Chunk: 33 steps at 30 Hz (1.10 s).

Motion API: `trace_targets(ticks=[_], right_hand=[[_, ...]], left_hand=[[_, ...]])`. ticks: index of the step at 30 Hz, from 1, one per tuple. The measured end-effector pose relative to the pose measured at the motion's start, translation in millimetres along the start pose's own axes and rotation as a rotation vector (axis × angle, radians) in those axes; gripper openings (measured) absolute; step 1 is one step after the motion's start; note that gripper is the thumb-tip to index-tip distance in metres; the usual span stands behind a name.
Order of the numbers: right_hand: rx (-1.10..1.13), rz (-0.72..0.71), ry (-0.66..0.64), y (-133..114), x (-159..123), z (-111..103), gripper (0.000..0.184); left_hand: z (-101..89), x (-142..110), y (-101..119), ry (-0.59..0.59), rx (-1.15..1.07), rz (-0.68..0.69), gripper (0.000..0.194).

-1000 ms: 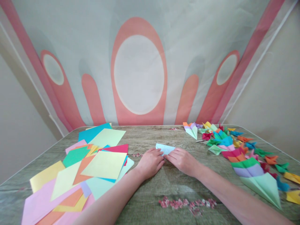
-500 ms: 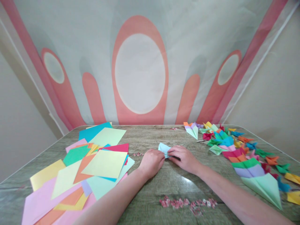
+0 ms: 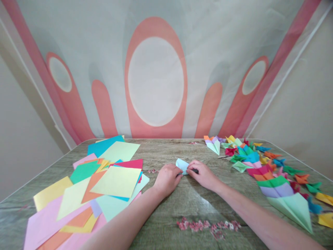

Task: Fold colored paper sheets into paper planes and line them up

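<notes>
A small piece of folded light-blue paper (image 3: 182, 165) lies on the wood-grain table between my two hands. My left hand (image 3: 168, 178) is closed at its left side, fingertips pressed together on the near left edge. On the right edge, my right hand (image 3: 202, 174) pinches the paper between thumb and fingers. Part of the paper's near edge is covered by my fingertips, so its exact folds there cannot be made out.
Loose coloured sheets (image 3: 117, 182) spread over the left of the table (image 3: 161, 229). Folded paper planes (image 3: 291, 205) overlap in a row on the right, with several small folded pieces (image 3: 301, 178) beside them. A printed pink and grey backdrop (image 3: 156, 130) stands behind.
My right hand's fingers have drawn together into a tighter pinch at the paper's right edge. The left hand has hardly shifted; more of the paper's near part shows.
</notes>
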State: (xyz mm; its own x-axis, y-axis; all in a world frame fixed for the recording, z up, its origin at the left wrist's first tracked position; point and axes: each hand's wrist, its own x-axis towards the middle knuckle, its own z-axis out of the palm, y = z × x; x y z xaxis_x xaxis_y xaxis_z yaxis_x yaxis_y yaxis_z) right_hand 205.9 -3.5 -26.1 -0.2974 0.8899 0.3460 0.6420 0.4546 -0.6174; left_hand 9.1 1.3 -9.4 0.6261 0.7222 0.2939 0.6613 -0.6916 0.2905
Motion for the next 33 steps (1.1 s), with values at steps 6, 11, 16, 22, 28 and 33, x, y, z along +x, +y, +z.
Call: trace_targets(ticks=[6,11,16,22,28,33], right_hand=[[-0.038,0.022,0.006,2,2,3,0.017],[-0.091,-0.001,0.021,7,0,7,0.017],[-0.162,-0.012,0.019,10,0,9,0.016],[-0.235,-0.041,0.004,9,1,10,0.014],[-0.267,-0.042,0.008,9,2,12,0.014],[-0.268,-0.033,0.011,8,3,12,0.013]], left_hand=[[-4.5,-4,4,-0.034,0.13,-0.007,0.032],[-11.6,-12,15,-0.125,0.239,0.114,0.027],[-12.3,-15,24,-0.197,0.318,0.151,0.033],[-10.3,-14,28,-0.236,0.359,0.133,0.031],[-11.6,-13,31,-0.246,0.373,0.116,0.028],[-9.7,-13,31,-0.238,0.387,0.129,0.025]])
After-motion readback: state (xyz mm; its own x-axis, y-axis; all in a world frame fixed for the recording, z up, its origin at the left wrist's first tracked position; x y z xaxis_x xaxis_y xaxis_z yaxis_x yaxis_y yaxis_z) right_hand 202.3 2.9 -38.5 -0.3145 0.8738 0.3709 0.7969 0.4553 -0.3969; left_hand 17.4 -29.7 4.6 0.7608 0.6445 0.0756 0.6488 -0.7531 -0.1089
